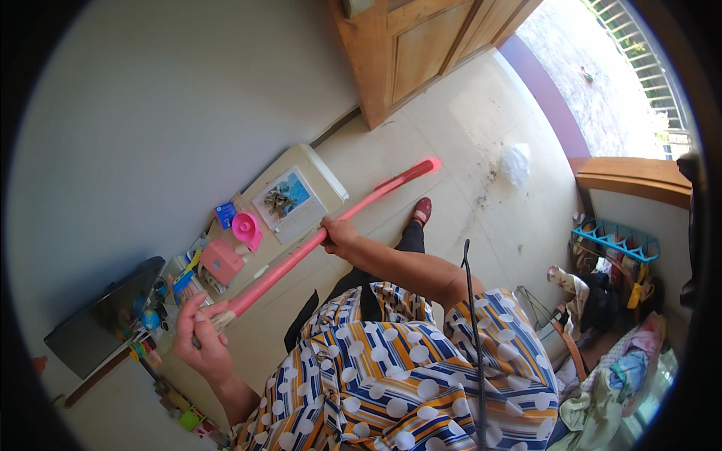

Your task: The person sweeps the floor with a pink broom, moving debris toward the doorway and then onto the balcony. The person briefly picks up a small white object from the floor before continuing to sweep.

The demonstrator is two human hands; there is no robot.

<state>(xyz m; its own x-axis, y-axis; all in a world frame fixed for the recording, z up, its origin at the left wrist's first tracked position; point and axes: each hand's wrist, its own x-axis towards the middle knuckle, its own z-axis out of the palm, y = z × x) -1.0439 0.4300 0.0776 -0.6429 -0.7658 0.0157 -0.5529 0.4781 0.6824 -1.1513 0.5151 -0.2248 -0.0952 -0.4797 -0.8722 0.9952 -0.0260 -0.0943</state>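
Observation:
A long broom with a pink handle (282,270) runs slantwise across the view from lower left to the middle. My left hand (202,337) is curled about its worn, pale upper end. Farther down the handle, my right hand (338,235) is closed around it. The broom's reddish head (409,176) is at the tiled floor (451,225), ahead of my red shoe (422,209). Dark scattered dirt (486,183) lies to the right of the broom head, beside a clear plastic bag (514,164).
An open wooden door (417,62) stands at the top, with a bright doorway at right. On the left, a low cabinet (316,169) holds a pink item (246,226), a pink box (223,260) and a black screen (107,318). A blue rack (615,239) and piled clothes (603,383) are at right.

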